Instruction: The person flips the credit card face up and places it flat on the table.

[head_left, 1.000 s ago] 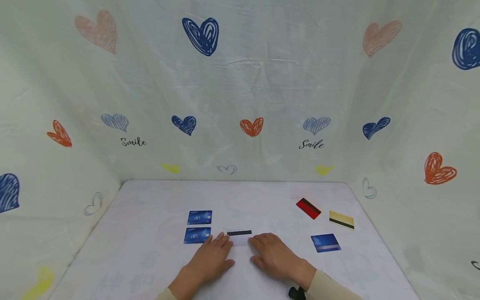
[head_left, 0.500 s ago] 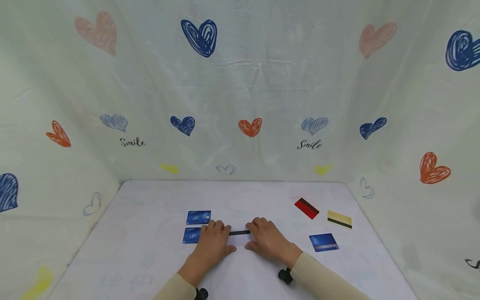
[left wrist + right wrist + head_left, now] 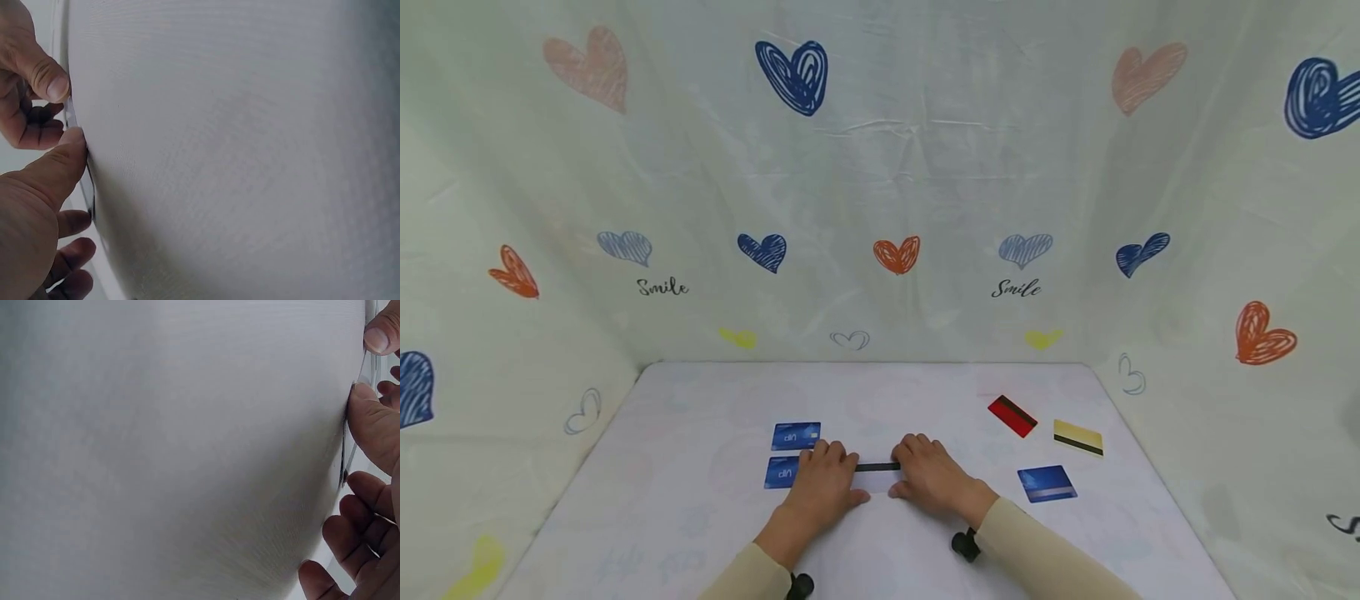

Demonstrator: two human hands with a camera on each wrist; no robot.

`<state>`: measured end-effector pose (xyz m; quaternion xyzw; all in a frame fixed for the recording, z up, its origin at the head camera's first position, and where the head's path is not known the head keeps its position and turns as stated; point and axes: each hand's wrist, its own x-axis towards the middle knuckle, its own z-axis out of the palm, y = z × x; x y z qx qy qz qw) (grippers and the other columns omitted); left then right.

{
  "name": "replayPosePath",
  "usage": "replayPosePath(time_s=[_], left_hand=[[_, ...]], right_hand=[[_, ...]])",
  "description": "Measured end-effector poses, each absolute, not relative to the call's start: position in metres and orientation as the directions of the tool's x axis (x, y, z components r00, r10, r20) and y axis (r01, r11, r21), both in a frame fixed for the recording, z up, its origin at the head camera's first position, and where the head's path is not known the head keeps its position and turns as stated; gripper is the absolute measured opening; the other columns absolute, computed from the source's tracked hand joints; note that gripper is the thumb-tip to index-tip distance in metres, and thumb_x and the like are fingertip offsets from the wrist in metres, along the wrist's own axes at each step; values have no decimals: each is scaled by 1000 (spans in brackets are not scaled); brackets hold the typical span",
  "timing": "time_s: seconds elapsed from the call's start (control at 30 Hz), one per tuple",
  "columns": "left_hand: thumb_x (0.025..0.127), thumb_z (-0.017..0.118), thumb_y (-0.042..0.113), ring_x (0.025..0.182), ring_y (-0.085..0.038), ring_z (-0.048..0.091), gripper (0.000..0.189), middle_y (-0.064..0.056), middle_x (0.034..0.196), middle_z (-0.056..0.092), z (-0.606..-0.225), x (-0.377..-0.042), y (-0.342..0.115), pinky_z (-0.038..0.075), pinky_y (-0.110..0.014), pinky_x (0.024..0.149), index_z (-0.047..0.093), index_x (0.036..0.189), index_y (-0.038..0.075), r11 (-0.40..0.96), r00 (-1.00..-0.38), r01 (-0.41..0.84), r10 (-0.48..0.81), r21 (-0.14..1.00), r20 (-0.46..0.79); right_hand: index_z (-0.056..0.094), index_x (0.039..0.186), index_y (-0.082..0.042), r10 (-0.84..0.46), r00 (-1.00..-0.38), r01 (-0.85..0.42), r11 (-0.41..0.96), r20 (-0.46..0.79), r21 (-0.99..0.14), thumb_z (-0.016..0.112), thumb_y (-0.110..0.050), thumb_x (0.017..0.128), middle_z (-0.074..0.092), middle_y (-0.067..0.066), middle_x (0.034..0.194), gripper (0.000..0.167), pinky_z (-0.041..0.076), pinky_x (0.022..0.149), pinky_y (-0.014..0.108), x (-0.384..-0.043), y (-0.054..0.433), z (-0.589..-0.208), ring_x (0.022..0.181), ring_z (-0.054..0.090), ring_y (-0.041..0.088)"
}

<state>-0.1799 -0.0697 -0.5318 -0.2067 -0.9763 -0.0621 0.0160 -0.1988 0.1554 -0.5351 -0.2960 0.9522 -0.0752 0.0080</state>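
Observation:
A white card with a black magnetic stripe [image 3: 877, 467] lies flat at the middle of the white table, between both hands. My left hand [image 3: 826, 479] holds its left end, thumb at the near edge and curled fingers at the far one. At the other end my right hand [image 3: 934, 477] grips it the same way. Both wrist views show the card edge-on, with the thumb [image 3: 369, 419] and forefinger at its two long edges. Left of the hands lie two blue cards, an upper one [image 3: 796, 436] and a lower one [image 3: 781, 472] partly covered by my left hand.
On the right of the table [image 3: 700, 400] lie a red card [image 3: 1012, 416], a yellow card [image 3: 1078, 438] and a blue card [image 3: 1047, 483], spread apart. A curtain with printed hearts [image 3: 897, 255] encloses the back and sides.
Both hands moved forward from resting flat beside the white card, and their fingers curled onto its ends. The left hand came over the lower blue card. Little differs over the last half second.

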Motion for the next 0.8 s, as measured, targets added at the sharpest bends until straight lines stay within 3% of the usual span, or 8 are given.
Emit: replayPosePath(time_s=[0.17,0.4,0.8], left_hand=[[86,84,54,106,-29,52,64,-9,114,64,-533,-180,-69,47,-53,97,69,128,8,905,-914,407,402,123,61],[81,89,53,107,-28,52,66,-8,113,63,-531,-182,-72,47,-54,98,66,124,10,897,-905,424,416,123,88],[79,90,49,109,-27,51,63,-6,116,63,-524,-186,-73,45,-50,93,69,124,10,886,-891,447,429,124,148]], right_hand=[[62,119,-9,-557,-830,-554,815,33,-171,82,-42,92,57,-2,106,47,48,86,34,-199,154,-535,96,50,13],[62,122,-9,-566,-823,-564,805,47,-184,82,-41,93,58,-2,110,48,47,85,33,-198,154,-535,99,52,13],[62,124,-11,-614,-764,-626,780,198,2,81,-45,88,59,-1,108,53,46,81,28,-196,157,-538,100,55,15]])
